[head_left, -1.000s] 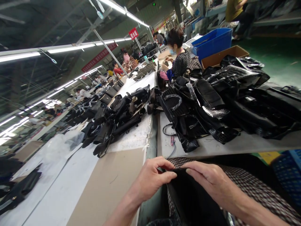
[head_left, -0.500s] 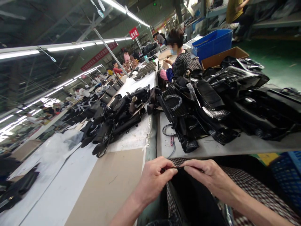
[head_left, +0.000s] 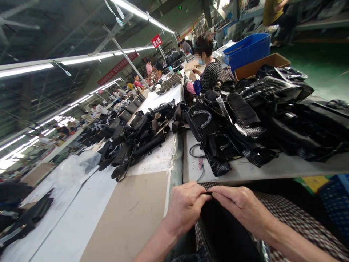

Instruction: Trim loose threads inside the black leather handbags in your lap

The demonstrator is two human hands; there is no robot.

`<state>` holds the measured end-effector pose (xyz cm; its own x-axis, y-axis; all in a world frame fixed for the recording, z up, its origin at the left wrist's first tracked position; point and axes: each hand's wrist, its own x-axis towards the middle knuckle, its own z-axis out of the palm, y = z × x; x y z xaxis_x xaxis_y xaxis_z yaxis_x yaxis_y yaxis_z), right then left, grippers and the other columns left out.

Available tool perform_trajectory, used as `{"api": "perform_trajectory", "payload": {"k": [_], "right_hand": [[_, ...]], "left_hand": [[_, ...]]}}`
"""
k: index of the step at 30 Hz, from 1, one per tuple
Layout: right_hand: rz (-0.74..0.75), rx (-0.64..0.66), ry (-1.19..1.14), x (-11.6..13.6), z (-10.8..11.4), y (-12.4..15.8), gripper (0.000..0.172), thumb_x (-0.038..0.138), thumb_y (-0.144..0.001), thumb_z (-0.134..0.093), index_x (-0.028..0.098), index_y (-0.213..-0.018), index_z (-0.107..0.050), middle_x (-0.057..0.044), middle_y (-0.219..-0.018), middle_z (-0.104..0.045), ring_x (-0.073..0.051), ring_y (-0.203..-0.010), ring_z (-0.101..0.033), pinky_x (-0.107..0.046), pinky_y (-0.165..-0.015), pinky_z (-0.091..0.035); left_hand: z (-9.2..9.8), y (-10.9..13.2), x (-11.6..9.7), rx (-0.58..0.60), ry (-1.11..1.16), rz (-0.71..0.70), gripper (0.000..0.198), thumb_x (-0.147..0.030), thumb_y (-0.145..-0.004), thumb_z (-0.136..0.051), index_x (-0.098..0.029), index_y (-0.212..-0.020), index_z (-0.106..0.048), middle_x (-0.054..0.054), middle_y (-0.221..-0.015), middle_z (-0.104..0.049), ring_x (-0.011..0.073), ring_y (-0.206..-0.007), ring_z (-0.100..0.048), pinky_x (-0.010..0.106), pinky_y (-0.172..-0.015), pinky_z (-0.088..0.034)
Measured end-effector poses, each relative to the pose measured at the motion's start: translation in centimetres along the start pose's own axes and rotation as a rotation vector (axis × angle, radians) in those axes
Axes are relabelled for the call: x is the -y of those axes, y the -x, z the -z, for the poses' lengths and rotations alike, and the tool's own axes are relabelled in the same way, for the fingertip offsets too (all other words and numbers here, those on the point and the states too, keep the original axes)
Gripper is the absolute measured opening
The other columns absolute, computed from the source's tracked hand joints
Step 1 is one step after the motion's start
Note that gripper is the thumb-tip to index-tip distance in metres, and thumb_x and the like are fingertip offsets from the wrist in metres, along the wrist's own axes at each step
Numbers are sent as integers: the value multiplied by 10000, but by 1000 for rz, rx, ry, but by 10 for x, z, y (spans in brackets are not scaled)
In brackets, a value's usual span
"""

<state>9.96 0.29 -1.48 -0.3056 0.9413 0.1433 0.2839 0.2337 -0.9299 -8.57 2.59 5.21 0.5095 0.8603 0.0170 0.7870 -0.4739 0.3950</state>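
Observation:
My left hand and my right hand meet at the top edge of a black handbag on my lap. Each hand is closed, pinching that edge between thumb and fingers, with the fingertips almost touching. The bag's smooth dark side hangs down below the hands, and its lower part runs out of view. Clear plastic wrap shows beside it, near my right forearm. Brown-and-white checked cloth lies beneath.
Black handbags, some with plastic-wrapped handles, are heaped on the grey table ahead. More black bags lie on the left table, beyond a beige board. A seated co-worker is near a blue bin and a cardboard box.
My left hand has shifted slightly right along the bag's edge, its thumb and fingers bunched closer to my right hand. The view has tilted a little.

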Motion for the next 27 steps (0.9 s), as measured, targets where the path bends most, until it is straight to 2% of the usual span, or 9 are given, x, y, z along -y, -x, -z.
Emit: {"api": "perform_trajectory", "payload": {"k": [4,6,9,12,15,21,24,27], "right_hand": [[64,171,78,4,17,-7,197,272,-948,-531,267,-1057,-695,24,-996,-730,-181,-865,-682,-257,-759,-497],[92,206,137,7,20,-12,202,299,-901,-625,277,-1094,-679,29,-968,-728,-187,-845,-678,-261,-735,-483],[122,154,176,9,15,-17,181,270,-904,-624,268,-1074,-687,22,-937,-732,-188,-839,-680,-265,-736,-470],[140,100,191,10,6,-19,177,233,-946,-547,253,-1033,-700,7,-932,-731,-187,-822,-682,-269,-728,-469],[173,102,250,11,4,-19,206,213,-954,-514,248,-1052,-691,-5,-888,-711,-189,-769,-672,-272,-675,-458],[195,123,258,9,8,-17,232,239,-967,-476,241,-965,-708,-5,-798,-680,-165,-701,-649,-248,-623,-436],[184,96,228,3,7,-17,236,249,-963,-486,244,-973,-721,-14,-830,-709,-167,-728,-663,-247,-667,-460],[170,89,204,-1,9,-17,225,258,-958,-506,255,-1001,-726,-6,-864,-732,-172,-763,-679,-244,-704,-474]], "left_hand": [[4,-4,-4,6,79,90,120,-223,-857,-652,-213,-774,-738,-13,-738,-681,133,-698,-633,215,-633,-446],[10,-2,-5,32,104,104,131,-215,-877,-623,-221,-829,-744,-9,-795,-699,138,-746,-644,221,-680,-465],[18,8,-8,30,141,147,162,-177,-883,-598,-238,-980,-713,-14,-926,-713,137,-845,-657,222,-775,-487],[21,19,-12,-23,97,186,220,-141,-865,-590,-235,-1044,-674,-5,-1009,-702,142,-900,-655,223,-797,-503],[19,26,-15,-84,18,129,232,-141,-900,-528,-220,-1070,-663,15,-1018,-708,145,-887,-661,231,-792,-509],[9,26,-12,-151,-133,11,214,-135,-902,-475,-181,-953,-678,35,-808,-686,139,-700,-636,232,-655,-478],[4,22,-12,-184,-68,70,178,-131,-872,-497,-164,-862,-671,30,-756,-655,138,-683,-617,231,-644,-469],[5,17,-11,-138,84,188,152,-138,-852,-523,-170,-833,-670,20,-782,-654,135,-709,-618,219,-648,-472]]}}
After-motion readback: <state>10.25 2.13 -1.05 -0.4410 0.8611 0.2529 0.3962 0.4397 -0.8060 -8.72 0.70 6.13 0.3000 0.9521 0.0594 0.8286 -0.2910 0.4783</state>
